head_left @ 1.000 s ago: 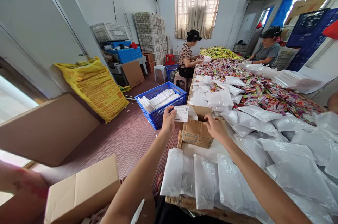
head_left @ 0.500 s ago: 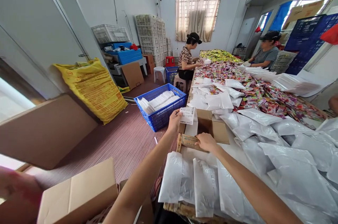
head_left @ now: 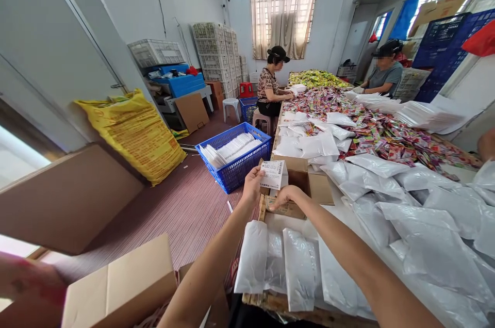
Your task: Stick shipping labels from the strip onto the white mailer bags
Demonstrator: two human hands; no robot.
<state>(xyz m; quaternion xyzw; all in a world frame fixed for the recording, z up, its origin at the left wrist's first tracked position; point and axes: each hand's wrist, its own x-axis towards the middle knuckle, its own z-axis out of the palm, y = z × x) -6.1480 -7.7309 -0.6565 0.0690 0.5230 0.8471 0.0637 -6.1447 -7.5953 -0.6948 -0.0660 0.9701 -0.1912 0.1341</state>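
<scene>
My left hand (head_left: 253, 183) is closed on the edge of a white printed label (head_left: 272, 174) with a barcode, held up over the left side of an open cardboard box (head_left: 320, 189). My right hand (head_left: 286, 197) is at the near flap of that box, just below the label, with its fingers pointing left and bent downward. Its fingertips are partly hidden, so whether they grip the flap is unclear. Filled white plastic bags (head_left: 301, 266) lie in a row on the table in front of the box.
More filled white bags (head_left: 436, 235) are piled at right. Heaps of small colourful packets (head_left: 386, 134) cover the table further back, where two people sit working. A blue crate (head_left: 235, 163) of white envelopes stands on the floor, and a cardboard box (head_left: 119, 281) is at lower left.
My right hand has slid left along the near flap, closer to the label. My left hand still holds the label, now slightly lower. The view has shifted a little.
</scene>
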